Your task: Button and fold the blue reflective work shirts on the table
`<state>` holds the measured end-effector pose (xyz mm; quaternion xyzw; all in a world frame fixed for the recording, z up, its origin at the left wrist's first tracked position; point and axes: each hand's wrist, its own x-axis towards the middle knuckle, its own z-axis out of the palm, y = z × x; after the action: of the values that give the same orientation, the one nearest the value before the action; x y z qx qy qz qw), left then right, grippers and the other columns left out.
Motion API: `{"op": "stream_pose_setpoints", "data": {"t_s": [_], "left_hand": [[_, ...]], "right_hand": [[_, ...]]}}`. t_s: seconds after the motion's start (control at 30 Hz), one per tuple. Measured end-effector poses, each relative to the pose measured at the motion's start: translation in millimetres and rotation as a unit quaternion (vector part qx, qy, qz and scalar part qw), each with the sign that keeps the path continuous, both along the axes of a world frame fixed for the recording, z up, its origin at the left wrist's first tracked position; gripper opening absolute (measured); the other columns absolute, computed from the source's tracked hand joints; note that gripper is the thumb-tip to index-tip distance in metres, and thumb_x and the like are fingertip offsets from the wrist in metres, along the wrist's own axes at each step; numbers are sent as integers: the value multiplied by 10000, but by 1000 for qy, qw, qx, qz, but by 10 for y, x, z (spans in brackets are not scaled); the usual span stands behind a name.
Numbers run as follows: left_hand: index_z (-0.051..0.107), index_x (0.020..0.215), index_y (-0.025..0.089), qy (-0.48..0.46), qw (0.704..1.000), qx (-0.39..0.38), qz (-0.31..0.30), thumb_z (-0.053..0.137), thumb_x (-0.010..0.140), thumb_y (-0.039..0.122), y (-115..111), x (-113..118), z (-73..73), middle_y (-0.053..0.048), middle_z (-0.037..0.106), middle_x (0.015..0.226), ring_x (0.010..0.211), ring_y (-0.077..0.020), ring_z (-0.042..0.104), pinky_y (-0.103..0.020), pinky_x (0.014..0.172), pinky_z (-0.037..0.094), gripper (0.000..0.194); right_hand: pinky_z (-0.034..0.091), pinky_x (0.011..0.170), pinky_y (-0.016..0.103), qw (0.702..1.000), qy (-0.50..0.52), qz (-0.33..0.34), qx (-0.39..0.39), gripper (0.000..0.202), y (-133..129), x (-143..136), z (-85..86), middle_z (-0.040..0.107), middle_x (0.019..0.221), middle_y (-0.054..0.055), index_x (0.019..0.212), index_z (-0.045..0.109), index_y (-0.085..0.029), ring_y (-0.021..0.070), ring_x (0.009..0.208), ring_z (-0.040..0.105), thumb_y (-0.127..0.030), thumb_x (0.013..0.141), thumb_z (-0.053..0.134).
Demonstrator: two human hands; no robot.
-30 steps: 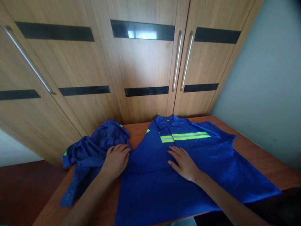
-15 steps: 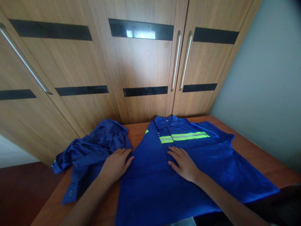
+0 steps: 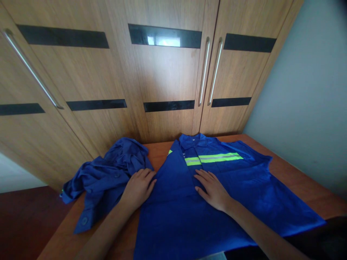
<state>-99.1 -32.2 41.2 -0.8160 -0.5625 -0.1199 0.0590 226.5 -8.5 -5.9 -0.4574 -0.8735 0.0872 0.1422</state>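
Observation:
A blue work jacket [image 3: 173,220] with a yellow-green and grey reflective stripe lies spread out, its collar at the far side. My right hand [image 3: 213,189] rests flat on the jacket's front just below the stripe, fingers extended and thumb apart. At the jacket's left edge is my left hand [image 3: 138,187], its fingers extended and its thumb touching the cloth. Close to that hand's left side lies a crumpled blue garment [image 3: 108,180] with buttons. Neither hand grips anything that I can see.
Both garments are on a reddish-brown wooden table [image 3: 159,151]. Behind it stands a wooden wardrobe [image 3: 168,76] with metal handles and dark strips. A grey wall [image 3: 306,119] bounds the right side. Below the table's left edge the dark red floor [image 3: 32,216] shows.
My left hand has shifted very slightly to the right along the jacket's edge. My right hand stays where it was on the jacket. The camera view has moved a little.

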Motion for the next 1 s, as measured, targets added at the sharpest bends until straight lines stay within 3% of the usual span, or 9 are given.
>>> {"op": "stream_pose_setpoints", "data": {"t_s": [0.17,0.37,0.53,0.73,0.87,0.93,1.0], "left_hand": [[537,1307,232,44,998,33,-30,475,926,364,29,203,-13,-108,481,1421,1325,-301,392,-521,1103,266,408],[487,1370,205,53,997,58,28,443,921,480,116,167,-34,-148,488,1419,1380,-343,319,-594,1132,127,529],[467,1389,181,49,997,19,50,389,898,610,110,198,-158,-178,473,1430,1363,-379,336,-642,1099,137,656],[413,1427,166,41,998,-15,41,364,917,576,61,220,-318,-165,453,1453,1376,-347,330,-614,1112,151,657],[398,1433,166,26,998,-15,46,379,902,595,73,166,-326,-162,460,1449,1368,-338,350,-603,1114,173,683],[389,1435,166,17,999,-9,47,398,892,602,80,154,-315,-161,468,1442,1361,-338,362,-604,1112,181,696],[402,1424,173,10,999,-6,43,410,897,584,86,145,-291,-152,489,1427,1348,-332,384,-602,1110,193,669]], "right_hand": [[233,1146,489,1000,-2,0,-4,493,-9,-3,14,378,1507,78,1387,474,-212,255,1397,312,-427,951,393],[236,1146,489,1000,0,-4,-6,487,-19,-4,32,384,1504,75,1385,478,-218,257,1396,315,-421,949,400],[231,1150,488,1000,-8,-14,-5,486,-77,-80,39,393,1497,88,1382,484,-203,261,1396,314,-407,948,404],[230,1153,496,999,25,-9,-18,491,-157,-152,45,392,1497,92,1380,484,-209,272,1393,317,-401,929,449],[398,1075,406,985,168,3,-45,461,143,168,33,474,1438,72,1353,496,-238,226,1313,446,-417,929,459],[485,984,371,970,231,-73,-17,406,413,494,67,573,1330,77,1295,541,-232,215,1215,542,-405,943,434],[500,959,384,955,212,-205,38,356,678,880,152,641,1211,93,1230,588,-215,219,1086,619,-381,951,442]]}}
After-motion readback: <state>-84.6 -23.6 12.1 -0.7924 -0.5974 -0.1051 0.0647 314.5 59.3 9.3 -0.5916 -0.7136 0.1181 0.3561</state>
